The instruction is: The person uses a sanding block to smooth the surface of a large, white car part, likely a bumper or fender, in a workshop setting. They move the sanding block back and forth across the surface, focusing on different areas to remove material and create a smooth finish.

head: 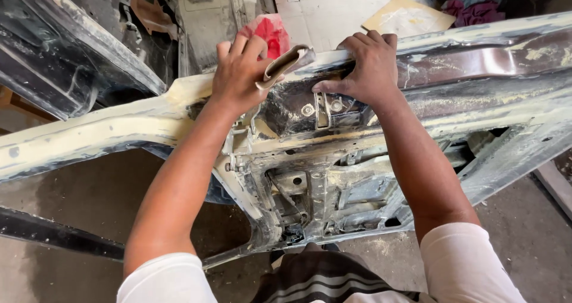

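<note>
A stripped car door frame [476, 94], coated in cream filler and worn dark paint, lies across the view at waist height. My left hand [238, 70] grips a folded piece of sandpaper [286, 63] and presses it on the frame's top edge. My right hand [366, 64] rests on the same edge a little to the right, fingers curled over the rim and thumb on the inner face near two bolts [322, 107]. The inner panel with its cut-outs [322, 190] faces me.
A dark car body panel [65, 47] stands at the upper left. A red cloth [271, 32] lies behind the frame on a tiled floor, with a cardboard sheet [408, 17] and purple rags [473, 10] farther back. Concrete floor [83, 202] lies below.
</note>
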